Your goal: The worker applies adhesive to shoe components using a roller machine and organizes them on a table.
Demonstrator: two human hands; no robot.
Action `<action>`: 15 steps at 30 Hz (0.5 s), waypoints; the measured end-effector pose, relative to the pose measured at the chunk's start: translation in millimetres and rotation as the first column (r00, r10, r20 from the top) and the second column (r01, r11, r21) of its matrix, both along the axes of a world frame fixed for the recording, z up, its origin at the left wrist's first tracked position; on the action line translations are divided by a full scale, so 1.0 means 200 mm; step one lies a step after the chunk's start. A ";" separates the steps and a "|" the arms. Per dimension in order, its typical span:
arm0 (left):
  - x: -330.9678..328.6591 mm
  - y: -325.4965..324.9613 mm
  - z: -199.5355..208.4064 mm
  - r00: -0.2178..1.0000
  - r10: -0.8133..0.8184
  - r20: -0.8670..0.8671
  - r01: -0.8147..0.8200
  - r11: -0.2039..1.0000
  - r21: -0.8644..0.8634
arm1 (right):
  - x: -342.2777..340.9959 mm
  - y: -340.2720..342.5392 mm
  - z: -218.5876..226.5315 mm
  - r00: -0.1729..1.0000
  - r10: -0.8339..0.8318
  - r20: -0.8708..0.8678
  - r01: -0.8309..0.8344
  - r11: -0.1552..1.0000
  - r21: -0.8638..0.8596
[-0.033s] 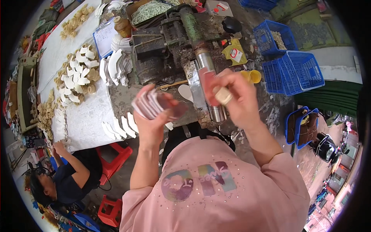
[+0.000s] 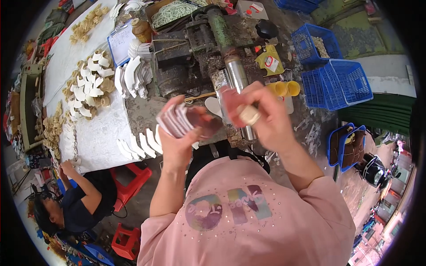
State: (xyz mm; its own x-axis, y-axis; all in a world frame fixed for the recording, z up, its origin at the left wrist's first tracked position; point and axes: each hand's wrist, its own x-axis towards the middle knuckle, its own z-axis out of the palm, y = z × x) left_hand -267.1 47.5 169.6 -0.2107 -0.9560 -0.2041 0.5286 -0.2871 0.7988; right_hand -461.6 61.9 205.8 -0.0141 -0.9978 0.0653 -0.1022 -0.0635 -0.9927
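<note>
In front of my chest, my left hand point(image 2: 176, 144) grips a stack of curved pieces point(image 2: 179, 120) with dark red faces and whitish edges. My right hand point(image 2: 271, 116) is closed on a pinkish-red flat piece point(image 2: 230, 105), blurred by motion, and a small cream block point(image 2: 248, 115) shows at its fingers. The red piece lies over the shiny metal cylinder point(image 2: 237, 73) of a grimy green machine point(image 2: 218, 29); whether it touches the metal I cannot tell. An off-white oval piece point(image 2: 214, 106) sits between my hands, on the bench.
White curved pieces point(image 2: 146, 144) line the table's front edge, and more stand stacked point(image 2: 135, 77) left of the machine. Tan and white pieces point(image 2: 91, 82) cover the white sheet. Yellow cups point(image 2: 292, 88) and blue baskets point(image 2: 348, 82) are at right. A co-worker point(image 2: 86, 195) works at lower left.
My right hand has moved slightly left and down with the red piece, closer to the stack. My left hand with the stack has shifted a little to the right.
</note>
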 end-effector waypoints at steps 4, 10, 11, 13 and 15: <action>-0.08 0.01 0.02 0.998 0.000 -0.056 -0.004 0.998 -0.069 | 0.17 0.02 -0.05 0.932 -0.059 -0.358 -0.011 0.982 -0.191; -0.09 0.01 0.02 0.996 0.088 -0.026 -0.090 0.995 -0.043 | 0.19 0.00 -0.08 0.852 -0.241 -0.465 0.003 0.890 -0.456; -0.09 0.01 0.02 0.989 0.144 0.013 -0.143 0.988 -0.052 | 0.17 0.00 -0.08 0.855 -0.236 -0.462 0.000 0.891 -0.455; -0.08 -0.03 0.03 0.985 0.143 0.092 -0.142 0.990 -0.024 | 0.06 0.00 -0.06 0.957 0.027 -0.289 -0.130 0.930 -0.344; -0.04 -0.05 0.02 0.934 0.222 0.280 -0.214 0.975 -0.058 | -0.11 -0.01 -0.07 0.973 0.051 -0.224 -0.118 0.947 -0.300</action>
State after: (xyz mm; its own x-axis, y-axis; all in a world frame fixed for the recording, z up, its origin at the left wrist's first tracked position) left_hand -274.7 37.2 173.8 0.0661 -0.9778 -0.1991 0.3270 -0.1673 0.9301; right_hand -482.9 60.8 191.6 0.1170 -0.9243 0.3632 -0.2872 -0.3816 -0.8786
